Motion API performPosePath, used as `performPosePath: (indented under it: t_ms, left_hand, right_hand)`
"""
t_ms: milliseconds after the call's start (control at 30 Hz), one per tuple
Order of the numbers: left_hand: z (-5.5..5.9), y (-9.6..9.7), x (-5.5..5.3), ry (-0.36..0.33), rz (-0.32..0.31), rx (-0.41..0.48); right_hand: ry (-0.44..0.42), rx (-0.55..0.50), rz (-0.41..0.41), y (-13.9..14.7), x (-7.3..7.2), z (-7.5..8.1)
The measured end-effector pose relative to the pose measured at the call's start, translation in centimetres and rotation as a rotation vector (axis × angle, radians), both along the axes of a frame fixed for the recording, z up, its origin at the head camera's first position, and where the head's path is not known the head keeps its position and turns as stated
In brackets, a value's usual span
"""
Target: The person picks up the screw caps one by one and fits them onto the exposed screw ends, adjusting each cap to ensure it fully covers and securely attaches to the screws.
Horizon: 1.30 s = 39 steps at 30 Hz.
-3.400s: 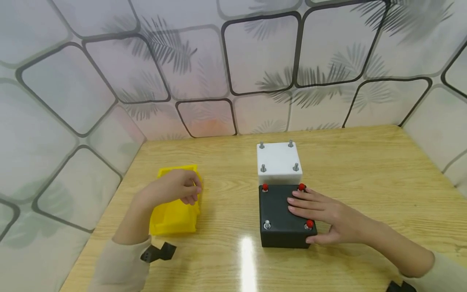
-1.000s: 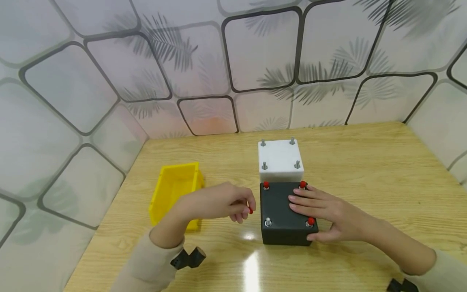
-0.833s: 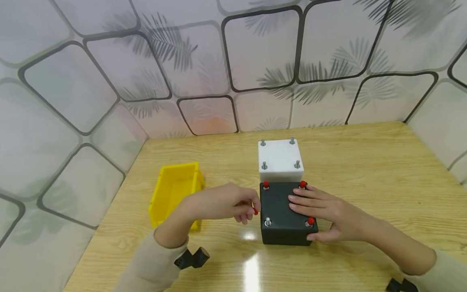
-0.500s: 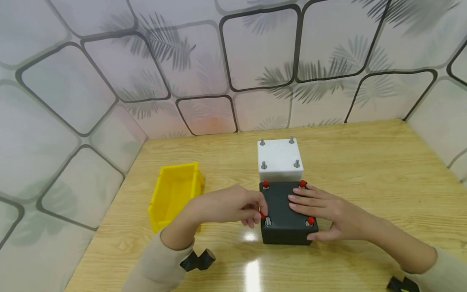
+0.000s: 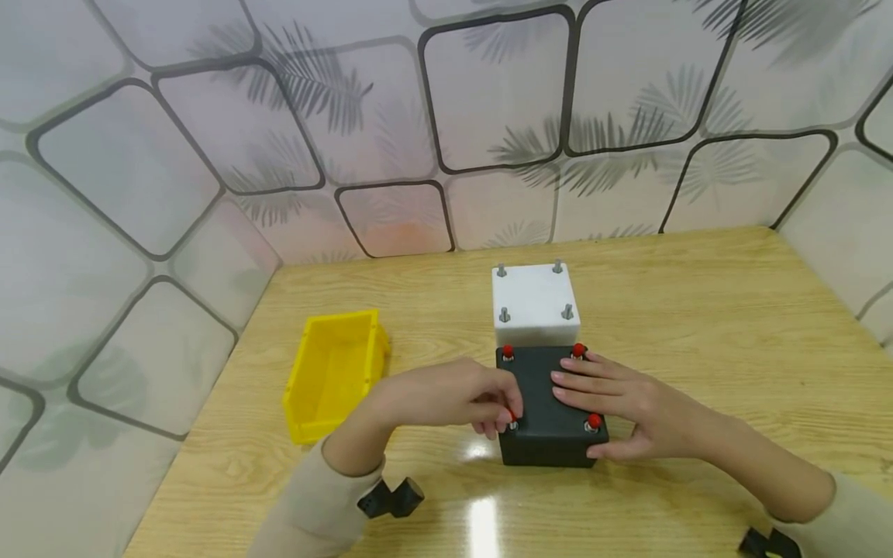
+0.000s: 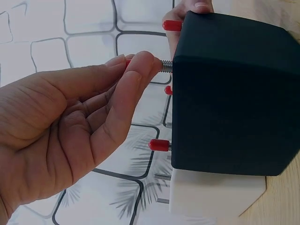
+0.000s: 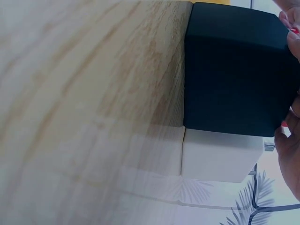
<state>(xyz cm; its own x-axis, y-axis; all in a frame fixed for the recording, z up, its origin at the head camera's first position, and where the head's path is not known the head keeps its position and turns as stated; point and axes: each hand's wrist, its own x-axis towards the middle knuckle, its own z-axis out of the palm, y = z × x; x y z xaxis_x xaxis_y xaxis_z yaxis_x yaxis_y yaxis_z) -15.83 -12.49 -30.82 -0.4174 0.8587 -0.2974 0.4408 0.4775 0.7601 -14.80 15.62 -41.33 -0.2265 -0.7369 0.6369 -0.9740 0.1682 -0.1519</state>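
Note:
Between thumb and forefinger my left hand [image 5: 453, 395] pinches a small red cap [image 6: 127, 62], mostly hidden by the fingers. It sits at the tip of the threaded bolt [image 6: 167, 66] on the near left corner of a black box [image 5: 547, 448]; how far it covers the bolt cannot be seen. Red caps cover the box's other bolts, among them the near right cap [image 5: 593, 421] and far left cap [image 5: 508, 351]. My right hand [image 5: 631, 407] rests on the box's top right side with fingers extended, its thumb at the near right edge.
Directly behind the black box stands a white box [image 5: 533, 291] with bare metal bolts on top. A yellow bin [image 5: 331, 372] lies to the left on the wooden table [image 5: 432, 310]. A patterned wall [image 5: 502, 101] borders the table's back.
From over the yellow bin, my left hand has moved right with the red cap and reached the near left bolt, which stood bare before. My right hand has stayed on the black box.

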Motion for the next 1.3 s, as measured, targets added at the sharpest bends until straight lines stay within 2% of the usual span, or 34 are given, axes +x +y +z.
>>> performPosePath:
  t_ms: [333, 1300]
  left_hand:
    - [-0.1, 0.3, -0.2, 0.051, -0.038, -0.015]
    - [-1.1, 0.6, -0.8, -0.070, -0.033, -0.042]
  right_hand:
    - [-0.004, 0.014, 0.004, 0.0, 0.0, 0.1]
    - [0.002, 0.022, -0.009, 0.1, -0.1, 0.1]
